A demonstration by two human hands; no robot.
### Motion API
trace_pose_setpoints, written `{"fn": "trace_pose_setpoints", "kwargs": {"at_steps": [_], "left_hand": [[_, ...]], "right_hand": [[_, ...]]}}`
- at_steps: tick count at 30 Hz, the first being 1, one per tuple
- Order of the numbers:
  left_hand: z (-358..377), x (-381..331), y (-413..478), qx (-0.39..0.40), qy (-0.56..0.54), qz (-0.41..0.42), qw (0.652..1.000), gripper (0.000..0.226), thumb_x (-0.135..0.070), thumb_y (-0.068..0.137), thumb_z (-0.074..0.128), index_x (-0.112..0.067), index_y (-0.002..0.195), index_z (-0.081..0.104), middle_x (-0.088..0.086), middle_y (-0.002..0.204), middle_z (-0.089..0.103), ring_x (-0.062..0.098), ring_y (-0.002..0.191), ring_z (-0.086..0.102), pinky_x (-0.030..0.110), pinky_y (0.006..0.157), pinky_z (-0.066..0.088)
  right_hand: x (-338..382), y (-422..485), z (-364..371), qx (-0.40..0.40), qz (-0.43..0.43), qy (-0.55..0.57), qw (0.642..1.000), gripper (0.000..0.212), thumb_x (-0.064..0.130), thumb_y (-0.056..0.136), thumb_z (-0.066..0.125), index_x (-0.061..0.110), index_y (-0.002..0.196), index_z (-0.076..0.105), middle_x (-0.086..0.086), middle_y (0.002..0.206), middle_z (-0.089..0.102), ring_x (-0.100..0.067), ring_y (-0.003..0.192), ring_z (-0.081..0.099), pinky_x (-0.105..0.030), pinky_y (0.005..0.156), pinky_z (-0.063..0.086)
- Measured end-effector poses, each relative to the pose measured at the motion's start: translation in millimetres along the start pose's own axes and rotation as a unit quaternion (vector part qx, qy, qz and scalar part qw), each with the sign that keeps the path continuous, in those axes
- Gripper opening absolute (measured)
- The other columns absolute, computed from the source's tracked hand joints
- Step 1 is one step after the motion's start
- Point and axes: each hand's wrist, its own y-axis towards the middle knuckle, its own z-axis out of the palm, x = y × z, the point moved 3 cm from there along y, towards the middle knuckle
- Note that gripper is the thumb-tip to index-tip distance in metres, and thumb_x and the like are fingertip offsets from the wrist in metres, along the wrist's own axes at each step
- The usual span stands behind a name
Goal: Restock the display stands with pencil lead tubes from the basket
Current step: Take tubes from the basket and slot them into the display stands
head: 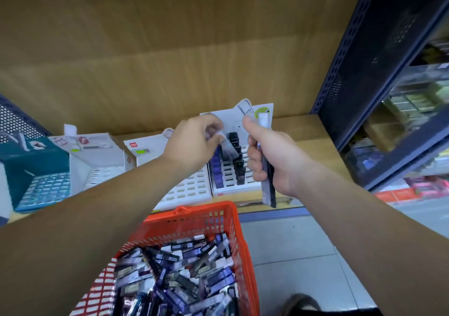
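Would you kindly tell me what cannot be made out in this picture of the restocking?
Head view only:
- Print on the tube pinched by the left hand: motion blur.
- Count of the bundle of tubes gripped by the right hand: the hand covers it.
- Display stand middle slots: behind both hands.
- Basket near end: cut off by the bottom edge.
- Goods on the blue rack: blurred.

Both arms outstretched, left hand (194, 143) pinching, right hand (274, 160) clenched

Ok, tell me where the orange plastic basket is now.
Head view: the orange plastic basket sits low centre, below the left hand and right hand, in front of the white cardboard display stands on the wooden shelf.
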Motion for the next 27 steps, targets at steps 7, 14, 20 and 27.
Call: {"fn": "trace_pose_setpoints", "kwargs": {"at_steps": [7, 14, 20, 27], "left_hand": [[44, 18, 9, 0.059, 0.098, 0.055, 0.992, 0.011, -0.014, 0.087, 0.071, -0.024, 0.092, 0.069, -0.006, 0.083, 0.072, 0.025, 0.078, 0.065, 0.044, 0.07, 0.055], [50, 39, 9, 0.042, 0.076, 0.035, 0.996, 0.008, -0.016, 0.088, 0.076, -0.023, 0.09, 0.074, -0.009, 0.086, 0.075, 0.013, 0.067, 0.053, 0.042, 0.072, 0.056], [57, 43, 14, 0.035, 0.071, 0.048, 0.996, 0.009, -0.013, 0.087, 0.075, -0.021, 0.089, 0.078, -0.003, 0.088, 0.068, 0.021, 0.082, 0.064, 0.041, 0.073, 0.056], [41, 14, 22, 0.047, -0.162, -0.115, 0.979, 0.02, -0.017, 0.107, 0.05, -0.017, 0.116, 0.068, 0.005, 0.096, 0.07, 0.016, 0.078, 0.063, 0.02, 0.06, 0.049]], "right_hand": [[-5, 16, -1, 0.066, 0.04, 0.012, 0.997, 0.021, -0.006, 0.092, 0.054, 0.012, 0.084, 0.061, -0.003, 0.065, 0.046, -0.016, 0.055, 0.037, -0.028, 0.049, 0.034], [-22, 22, -16, 0.044, 0.047, 0.053, 0.997, 0.012, 0.0, 0.104, 0.052, 0.003, 0.113, 0.059, -0.012, 0.083, 0.059, -0.021, 0.064, 0.057, -0.036, 0.059, 0.059], [-21, 22, -24, 0.044, 0.039, -0.025, 0.998, 0.016, 0.024, 0.106, 0.058, 0.012, 0.115, 0.063, -0.008, 0.082, 0.065, -0.023, 0.061, 0.061, -0.037, 0.053, 0.057], [-27, 25, -33, 0.012, -0.002, -0.139, 0.99, 0.006, 0.02, 0.097, 0.069, 0.016, 0.102, 0.07, -0.006, 0.081, 0.066, -0.017, 0.055, 0.038, -0.024, 0.043, 0.031]]}}
